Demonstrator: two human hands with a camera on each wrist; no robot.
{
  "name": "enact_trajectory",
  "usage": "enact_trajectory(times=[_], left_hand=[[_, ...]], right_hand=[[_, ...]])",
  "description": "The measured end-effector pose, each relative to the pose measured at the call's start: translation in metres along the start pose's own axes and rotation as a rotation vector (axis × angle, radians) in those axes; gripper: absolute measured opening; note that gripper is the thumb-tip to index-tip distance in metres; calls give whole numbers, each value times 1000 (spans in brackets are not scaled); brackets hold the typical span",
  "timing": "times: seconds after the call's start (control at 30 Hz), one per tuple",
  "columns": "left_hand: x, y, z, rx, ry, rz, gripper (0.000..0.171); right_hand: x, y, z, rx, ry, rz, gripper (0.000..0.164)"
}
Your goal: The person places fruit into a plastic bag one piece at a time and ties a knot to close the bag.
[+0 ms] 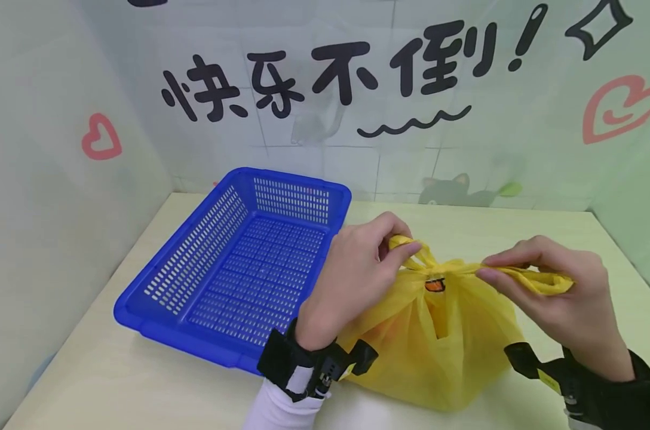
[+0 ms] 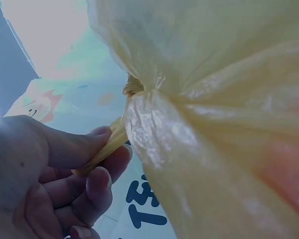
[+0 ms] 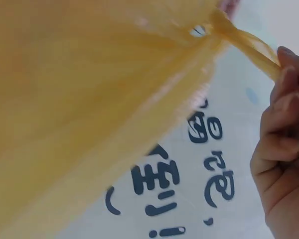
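Observation:
A filled yellow plastic bag (image 1: 438, 352) stands on the table, its neck gathered into a knot at the top. My left hand (image 1: 359, 269) pinches one twisted handle of the bag between thumb and fingers, just left of the knot. Out to the right, my right hand (image 1: 567, 292) grips the other handle, whose loose end loops over the palm side. In the left wrist view the knot (image 2: 134, 85) shows close beside the pinched handle. The handle (image 3: 254, 52) runs taut from the knot to the fingers in the right wrist view. Something orange-red inside shows faintly through the plastic.
A blue perforated plastic basket (image 1: 260, 269) sits to the left of the bag, close by my left forearm. Behind the pale table (image 1: 551, 230) hangs a printed backdrop (image 1: 325, 155) with dark lettering, and similar sheets enclose both sides.

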State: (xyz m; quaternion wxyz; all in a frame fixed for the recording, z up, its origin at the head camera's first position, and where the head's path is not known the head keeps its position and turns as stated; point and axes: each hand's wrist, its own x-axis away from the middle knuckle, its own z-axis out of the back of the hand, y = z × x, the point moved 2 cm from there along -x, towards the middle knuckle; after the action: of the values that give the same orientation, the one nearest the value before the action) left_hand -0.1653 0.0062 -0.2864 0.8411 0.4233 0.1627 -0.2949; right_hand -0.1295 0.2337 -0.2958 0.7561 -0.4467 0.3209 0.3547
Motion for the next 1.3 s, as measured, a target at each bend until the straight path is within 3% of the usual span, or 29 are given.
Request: enact_trajectory(times=[0.07, 0.17, 0.23, 0.37, 0.5, 0.63, 0.77, 1.0, 1.3], left_hand=[[1, 1, 1, -26, 8, -33, 8], [2, 2, 3, -49, 13, -87, 8], [2, 2, 4, -53, 15, -111, 8], [2, 3, 7, -54, 0, -132, 6], [3, 1, 12, -70, -9, -145, 5], [5, -1, 18, -87, -13, -157, 4], [7, -2, 20, -87, -12, -83, 4], [10, -1, 25, -49, 19, 201, 3], [11, -2, 29, -22, -26, 248, 2]], right_hand=[[2, -1, 6, -11, -18, -28, 16], [5, -2, 14, 14, -121, -51, 15], [5, -4, 19, 49, -199, -55, 21], [6, -6, 27, 234, -299, -98, 43], [8, -6, 31, 341, -294, -140, 50], [8, -4, 33, 279, -234, -110, 31], [7, -3, 34, 238, -206, -91, 17], [10, -5, 38, 360, -274, -177, 40], [19, -5, 47, 352, -286, -202, 37]])
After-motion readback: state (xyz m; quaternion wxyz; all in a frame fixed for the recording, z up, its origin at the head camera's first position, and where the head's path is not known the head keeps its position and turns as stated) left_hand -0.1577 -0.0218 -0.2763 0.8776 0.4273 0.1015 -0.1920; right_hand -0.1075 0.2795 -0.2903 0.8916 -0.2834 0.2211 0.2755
